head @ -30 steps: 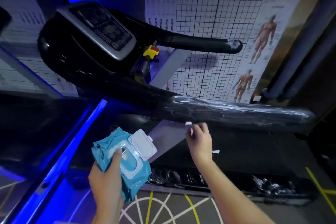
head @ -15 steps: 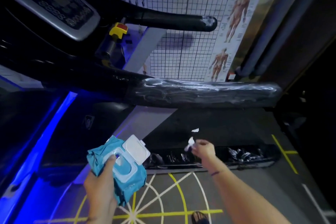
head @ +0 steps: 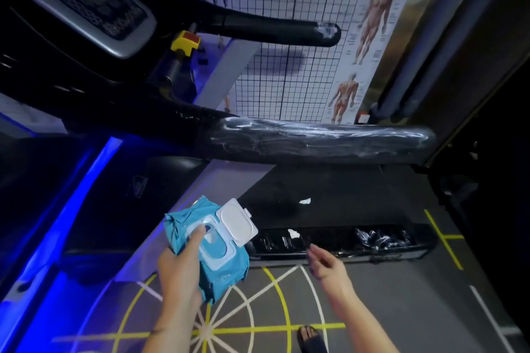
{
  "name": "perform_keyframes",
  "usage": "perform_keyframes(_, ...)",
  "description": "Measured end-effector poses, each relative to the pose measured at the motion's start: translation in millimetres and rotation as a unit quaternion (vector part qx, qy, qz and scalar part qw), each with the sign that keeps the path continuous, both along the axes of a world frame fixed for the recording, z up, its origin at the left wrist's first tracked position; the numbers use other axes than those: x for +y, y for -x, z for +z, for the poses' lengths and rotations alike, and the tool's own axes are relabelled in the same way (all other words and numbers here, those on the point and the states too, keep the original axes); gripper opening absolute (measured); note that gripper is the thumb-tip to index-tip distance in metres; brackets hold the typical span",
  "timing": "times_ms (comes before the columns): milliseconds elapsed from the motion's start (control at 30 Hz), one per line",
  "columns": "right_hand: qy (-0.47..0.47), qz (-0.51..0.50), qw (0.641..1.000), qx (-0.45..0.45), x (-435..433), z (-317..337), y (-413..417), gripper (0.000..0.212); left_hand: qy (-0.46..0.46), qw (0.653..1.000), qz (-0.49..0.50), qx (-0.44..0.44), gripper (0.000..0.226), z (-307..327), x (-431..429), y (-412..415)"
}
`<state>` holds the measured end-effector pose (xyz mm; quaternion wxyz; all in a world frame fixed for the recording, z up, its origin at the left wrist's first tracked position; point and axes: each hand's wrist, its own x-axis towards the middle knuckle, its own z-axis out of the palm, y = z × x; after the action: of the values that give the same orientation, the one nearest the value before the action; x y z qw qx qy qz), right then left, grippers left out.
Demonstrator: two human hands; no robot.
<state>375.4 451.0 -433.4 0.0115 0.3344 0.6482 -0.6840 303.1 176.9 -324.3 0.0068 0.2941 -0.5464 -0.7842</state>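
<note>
You are working in a dim room. The brightest patches are the white gridded wall chart (head: 301, 37) at the top and a saturated blue strip of light (head: 80, 198) down your left, which tints the floor beside it. The black treadmill console (head: 86, 8) sinks into near-black with little detail, while glare streaks the clear wrap on the black padded handrail (head: 315, 143). Your teal soft pack of wet wipes (head: 226, 275) reads clearly, but the fingers (head: 314, 252) of your right hand (head: 329, 269) are smeared by motion blur. Straight lines bow toward the edges.
</note>
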Motion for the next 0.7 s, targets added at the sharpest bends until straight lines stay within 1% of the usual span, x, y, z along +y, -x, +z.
perform_keyframes(100,-0.017,0.010,0.999,0.028,-32,21,-9,0.023,-0.017,1.000,-0.001,-0.012,0.023,-11,-4,-13)
perform_keyframes(167,-0.026,0.016,0.997,0.071,-60,50,-4,0.020,-0.018,1.000,-0.004,-0.014,0.026,-14,-9,-21)
perform_keyframes(233,-0.039,0.029,0.991,0.122,-87,86,2,0.016,-0.019,1.000,-0.009,-0.010,0.025,-10,-13,-26)
perform_keyframes(367,-0.142,0.131,0.961,0.195,-124,152,6,0.007,-0.022,1.000,-0.019,0.005,0.019,2,-20,-27)
perform_keyframes(467,-0.186,0.214,0.936,0.208,-147,177,8,0.003,-0.006,0.999,-0.033,0.021,0.016,11,-29,-33)
perform_keyframes(533,-0.226,0.260,0.918,0.197,-163,179,8,0.003,-0.003,0.998,-0.048,0.035,0.017,17,-36,-38)
perform_keyframes(633,-0.296,0.278,0.896,0.179,-181,172,4,0.013,-0.005,0.996,-0.072,0.047,0.018,23,-45,-43)
perform_keyframes(700,-0.315,0.271,0.892,0.179,-188,169,3,0.019,0.012,0.994,-0.095,0.058,0.019,27,-51,-44)
